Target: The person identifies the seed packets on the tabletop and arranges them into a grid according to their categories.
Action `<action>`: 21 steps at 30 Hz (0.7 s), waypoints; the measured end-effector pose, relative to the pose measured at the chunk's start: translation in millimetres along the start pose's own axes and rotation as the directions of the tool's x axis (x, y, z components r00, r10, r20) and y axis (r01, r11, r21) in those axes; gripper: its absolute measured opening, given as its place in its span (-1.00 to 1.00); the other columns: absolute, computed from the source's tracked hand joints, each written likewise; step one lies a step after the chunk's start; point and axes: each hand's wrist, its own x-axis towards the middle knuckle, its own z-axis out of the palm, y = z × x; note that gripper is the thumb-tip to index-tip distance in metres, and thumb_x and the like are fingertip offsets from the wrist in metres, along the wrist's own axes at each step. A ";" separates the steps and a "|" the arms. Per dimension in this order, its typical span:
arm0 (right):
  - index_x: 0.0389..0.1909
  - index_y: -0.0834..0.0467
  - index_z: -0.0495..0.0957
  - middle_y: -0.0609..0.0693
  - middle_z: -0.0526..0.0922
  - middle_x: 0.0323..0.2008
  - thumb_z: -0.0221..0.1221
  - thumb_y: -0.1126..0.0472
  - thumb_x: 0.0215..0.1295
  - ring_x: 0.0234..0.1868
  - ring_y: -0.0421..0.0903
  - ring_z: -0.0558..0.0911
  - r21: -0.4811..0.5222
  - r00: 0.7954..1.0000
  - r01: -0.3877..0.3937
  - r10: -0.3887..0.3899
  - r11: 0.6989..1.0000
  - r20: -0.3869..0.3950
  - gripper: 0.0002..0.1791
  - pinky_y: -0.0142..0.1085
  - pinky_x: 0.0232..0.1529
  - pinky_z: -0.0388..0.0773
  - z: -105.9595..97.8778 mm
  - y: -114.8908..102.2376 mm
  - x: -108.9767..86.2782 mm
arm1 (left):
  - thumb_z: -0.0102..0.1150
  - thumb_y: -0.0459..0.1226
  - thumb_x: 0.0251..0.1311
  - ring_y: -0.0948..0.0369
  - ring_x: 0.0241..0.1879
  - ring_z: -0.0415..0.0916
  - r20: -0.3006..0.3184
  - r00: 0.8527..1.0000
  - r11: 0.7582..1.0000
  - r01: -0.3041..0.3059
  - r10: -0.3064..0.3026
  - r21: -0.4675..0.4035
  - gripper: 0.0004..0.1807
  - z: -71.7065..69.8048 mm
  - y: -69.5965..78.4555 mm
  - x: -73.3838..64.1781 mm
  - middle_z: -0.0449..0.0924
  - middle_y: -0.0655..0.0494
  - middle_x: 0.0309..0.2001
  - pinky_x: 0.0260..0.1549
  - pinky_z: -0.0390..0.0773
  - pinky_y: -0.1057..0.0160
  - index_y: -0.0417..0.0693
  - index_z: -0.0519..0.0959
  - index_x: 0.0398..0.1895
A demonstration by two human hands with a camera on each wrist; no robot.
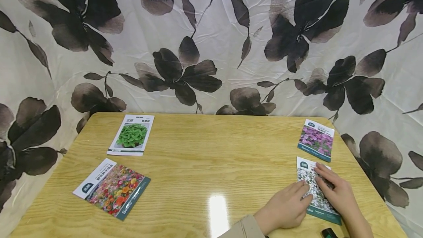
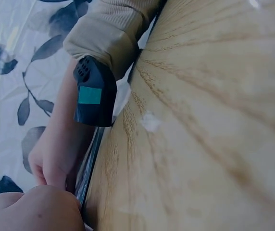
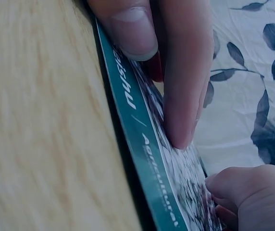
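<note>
Head cam: white-flower packet (image 1: 317,194) sits on the table (image 1: 185,179), right side, just below the purple-flower packet (image 1: 316,140). Right hand (image 1: 340,194) spreads over it, left hand (image 1: 285,205) loosely touches its left edge. Left wrist: mostly table, plus a sleeve (image 2: 111,36). Right wrist: a straight finger (image 3: 183,82) rests on it.

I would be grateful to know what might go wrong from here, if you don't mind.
Pushed farther up the table, the white-flower packet might bump the purple-flower packet lying just beyond it. Pushed rightward, it could near the table's right edge. With the left hand and right hand both touching it, uneven pressure might twist it.
</note>
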 end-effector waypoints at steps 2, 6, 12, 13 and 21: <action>0.10 0.30 0.63 0.33 0.55 0.17 0.28 0.29 0.30 0.21 -0.75 0.15 -0.004 1.000 0.003 -0.003 1.000 0.006 -0.64 -0.84 0.11 0.00 0.2 0.4 -0.3 | -0.23 -0.07 0.50 0.15 0.48 0.05 0.001 1.000 1.000 -0.001 0.001 -0.004 -0.50 -0.5 -0.1 -0.5 0.21 0.06 0.44 0.45 -0.09 0.32 0.10 0.36 0.42; 0.10 0.30 0.63 0.32 0.55 0.18 0.28 0.29 0.31 0.22 -0.74 0.14 -0.001 1.000 0.004 -0.004 1.000 0.011 -0.64 -0.84 0.11 0.00 0.0 0.1 -0.5 | -0.24 -0.07 0.50 0.14 0.49 0.04 0.010 1.000 1.000 0.002 -0.002 -0.005 -0.50 -1.2 0.4 -0.8 0.20 0.06 0.45 0.45 -0.09 0.32 0.11 0.36 0.42; 0.10 0.30 0.63 0.31 0.54 0.20 0.28 0.29 0.31 0.23 -0.74 0.15 0.002 1.000 0.000 0.000 1.000 0.005 -0.64 -0.84 0.11 0.00 0.1 -0.9 -1.3 | -0.24 -0.06 0.49 0.14 0.49 0.03 0.019 1.000 1.000 -0.003 0.003 -0.002 -0.50 -2.2 0.9 -0.8 0.21 0.07 0.45 0.46 -0.09 0.31 0.11 0.37 0.42; 0.10 0.29 0.64 0.31 0.54 0.20 0.28 0.29 0.31 0.23 -0.74 0.15 0.002 1.000 0.001 -0.001 1.000 0.003 -0.64 -0.84 0.11 0.01 0.4 -0.9 -1.6 | -0.24 -0.06 0.49 0.15 0.49 0.03 0.020 1.000 1.000 -0.005 0.005 -0.001 -0.50 -2.3 0.9 -0.9 0.21 0.07 0.45 0.46 -0.09 0.31 0.11 0.38 0.41; 0.10 0.29 0.64 0.31 0.54 0.20 0.28 0.28 0.31 0.24 -0.73 0.16 0.013 1.000 0.006 -0.006 1.000 0.005 -0.64 -0.83 0.12 0.00 4.7 -0.8 -2.4 | -0.20 -0.09 0.48 0.19 0.50 0.01 0.024 0.999 1.000 -0.022 0.022 -0.018 -0.51 -0.9 0.4 -1.8 0.20 0.10 0.47 0.45 -0.12 0.35 0.14 0.37 0.41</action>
